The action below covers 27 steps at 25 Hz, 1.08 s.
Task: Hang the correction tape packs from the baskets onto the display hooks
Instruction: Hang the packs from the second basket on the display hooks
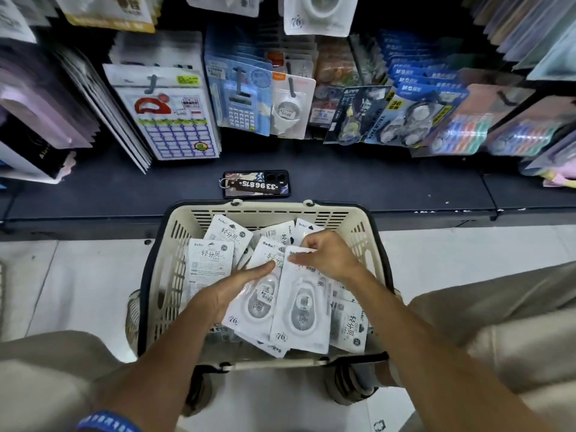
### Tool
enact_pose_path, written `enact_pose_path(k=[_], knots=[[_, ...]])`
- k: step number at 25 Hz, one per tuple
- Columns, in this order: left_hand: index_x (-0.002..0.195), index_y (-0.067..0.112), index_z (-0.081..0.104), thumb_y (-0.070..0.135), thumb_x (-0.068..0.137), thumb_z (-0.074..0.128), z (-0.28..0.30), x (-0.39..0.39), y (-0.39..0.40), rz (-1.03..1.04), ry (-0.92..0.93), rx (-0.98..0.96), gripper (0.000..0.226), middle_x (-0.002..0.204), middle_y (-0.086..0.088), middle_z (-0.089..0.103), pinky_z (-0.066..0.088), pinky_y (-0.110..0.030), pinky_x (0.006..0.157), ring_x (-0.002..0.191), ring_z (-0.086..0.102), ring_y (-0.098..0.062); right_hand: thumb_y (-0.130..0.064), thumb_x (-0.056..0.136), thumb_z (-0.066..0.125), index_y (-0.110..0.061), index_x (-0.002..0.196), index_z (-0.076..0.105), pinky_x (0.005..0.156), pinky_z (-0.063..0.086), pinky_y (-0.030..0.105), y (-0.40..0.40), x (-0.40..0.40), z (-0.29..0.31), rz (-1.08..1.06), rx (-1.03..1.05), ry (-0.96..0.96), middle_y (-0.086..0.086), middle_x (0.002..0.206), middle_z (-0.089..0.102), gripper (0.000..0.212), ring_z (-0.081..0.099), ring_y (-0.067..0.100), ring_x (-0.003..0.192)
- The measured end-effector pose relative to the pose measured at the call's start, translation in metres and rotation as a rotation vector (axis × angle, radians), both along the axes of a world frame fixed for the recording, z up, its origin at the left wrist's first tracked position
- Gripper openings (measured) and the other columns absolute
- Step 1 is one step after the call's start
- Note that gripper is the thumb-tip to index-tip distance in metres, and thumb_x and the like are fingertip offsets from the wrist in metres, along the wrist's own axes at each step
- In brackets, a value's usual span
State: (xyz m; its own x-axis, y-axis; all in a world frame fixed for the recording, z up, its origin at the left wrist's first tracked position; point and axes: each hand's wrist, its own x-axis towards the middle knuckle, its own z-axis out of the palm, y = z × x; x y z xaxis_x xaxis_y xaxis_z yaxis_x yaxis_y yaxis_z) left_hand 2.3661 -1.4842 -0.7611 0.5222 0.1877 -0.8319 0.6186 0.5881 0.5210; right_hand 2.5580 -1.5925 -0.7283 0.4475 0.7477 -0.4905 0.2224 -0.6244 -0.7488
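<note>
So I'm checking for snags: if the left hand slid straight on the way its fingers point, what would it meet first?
Probably the right hand, pinching the top of a correction tape pack; the left hand points up-right across the packs toward it.

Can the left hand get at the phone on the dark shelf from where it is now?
Probably yes. The left hand lies flat on the packs in the basket, and the phone lies uncovered just beyond the basket's far rim, nothing between.
</note>
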Motion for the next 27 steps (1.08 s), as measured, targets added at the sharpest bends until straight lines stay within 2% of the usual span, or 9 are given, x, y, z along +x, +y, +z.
enact_pose_path(k=[3, 6, 9, 12, 15, 18, 21, 25, 27], knots=[[0.121, 0.032, 0.067, 0.06, 0.035, 0.096, -0.001, -0.002, -0.002, -0.115, -0.072, 0.105, 0.095, 0.108, 0.015, 0.077, 0.047, -0.032, 0.093, 0.114, 0.064, -0.013, -0.02, 0.081, 0.085, -0.009, 0.067, 0.068, 0.062, 0.047, 0.024, 0.003, -0.009, -0.015, -0.203, 0.076, 0.089, 0.001, 0.064, 0.065, 0.024, 0.057, 0.011, 0.06], [0.134, 0.024, 0.061, 0.047, 0.041, 0.097, -0.005, -0.002, -0.004, -0.075, -0.065, 0.125, 0.103, 0.123, -0.003, 0.074, 0.045, -0.049, 0.111, 0.12, 0.066, -0.028, -0.025, 0.084, 0.081, -0.018, 0.067, 0.072, 0.076, 0.048, 0.034, -0.001, 0.006, -0.012, -0.193, 0.098, 0.333, 0.006, 0.074, 0.066, 0.021, 0.058, 0.019, 0.074], [0.134, 0.019, 0.063, 0.035, 0.061, 0.096, -0.009, -0.003, -0.006, -0.023, -0.082, 0.061, 0.082, 0.114, -0.012, 0.077, 0.053, -0.056, 0.102, 0.105, 0.074, -0.033, -0.03, 0.083, 0.081, -0.019, 0.07, 0.073, 0.084, 0.051, 0.037, -0.009, 0.018, -0.014, -0.266, 0.058, 0.459, 0.003, 0.079, 0.073, 0.018, 0.064, 0.018, 0.078], [0.127, 0.017, 0.07, 0.044, 0.072, 0.079, -0.011, -0.002, -0.011, 0.037, -0.086, -0.036, 0.062, 0.112, -0.015, 0.078, 0.056, -0.054, 0.096, 0.1, 0.075, -0.034, -0.02, 0.084, 0.081, -0.017, 0.062, 0.07, 0.07, 0.055, 0.025, -0.008, 0.004, -0.024, -0.413, 0.115, 0.472, 0.0, 0.071, 0.074, 0.024, 0.066, 0.012, 0.067], [0.129, 0.019, 0.069, 0.07, 0.071, 0.075, -0.009, -0.002, -0.009, 0.058, -0.065, -0.084, 0.077, 0.126, -0.015, 0.072, 0.056, -0.05, 0.097, 0.114, 0.07, -0.036, -0.009, 0.082, 0.082, -0.015, 0.056, 0.06, 0.056, 0.044, 0.015, 0.009, -0.024, -0.029, -0.442, 0.174, 0.242, -0.011, 0.052, 0.06, 0.035, 0.052, 0.0, 0.049], [0.14, 0.017, 0.056, 0.067, 0.043, 0.092, -0.009, 0.003, -0.009, -0.039, -0.023, 0.1, 0.115, 0.14, -0.008, 0.064, 0.041, -0.05, 0.115, 0.131, 0.057, -0.033, -0.012, 0.085, 0.08, -0.016, 0.083, 0.065, 0.067, 0.049, 0.024, 0.027, -0.046, -0.02, -0.565, 0.296, 0.115, -0.008, 0.079, 0.064, 0.016, 0.057, 0.004, 0.069], [0.116, 0.026, 0.067, 0.042, 0.042, 0.098, -0.015, 0.006, -0.01, 0.005, -0.051, 0.155, 0.081, 0.106, 0.009, 0.08, 0.051, -0.031, 0.091, 0.118, 0.065, -0.02, -0.028, 0.096, 0.067, -0.017, 0.117, 0.06, 0.091, 0.048, 0.034, 0.013, -0.055, -0.016, -1.03, 0.183, 0.188, 0.002, 0.12, 0.063, 0.024, 0.061, 0.022, 0.109], [0.118, 0.019, 0.072, 0.032, 0.051, 0.099, -0.01, 0.008, -0.009, 0.142, -0.149, -0.021, 0.074, 0.107, -0.006, 0.08, 0.061, -0.035, 0.077, 0.1, 0.076, -0.028, -0.057, 0.104, 0.035, -0.024, 0.114, 0.071, 0.098, 0.054, 0.041, 0.01, -0.067, -0.009, -0.737, 0.013, 0.621, -0.002, 0.109, 0.077, 0.049, 0.072, 0.022, 0.104], [0.123, 0.018, 0.069, 0.024, 0.058, 0.096, -0.007, 0.009, -0.004, 0.188, -0.165, 0.06, 0.071, 0.108, -0.008, 0.08, 0.062, -0.036, 0.074, 0.096, 0.077, -0.026, -0.056, 0.104, 0.034, -0.024, 0.11, 0.074, 0.1, 0.052, 0.042, 0.016, -0.06, -0.002, -0.688, 0.051, 0.584, -0.002, 0.106, 0.078, 0.052, 0.071, 0.023, 0.105]])
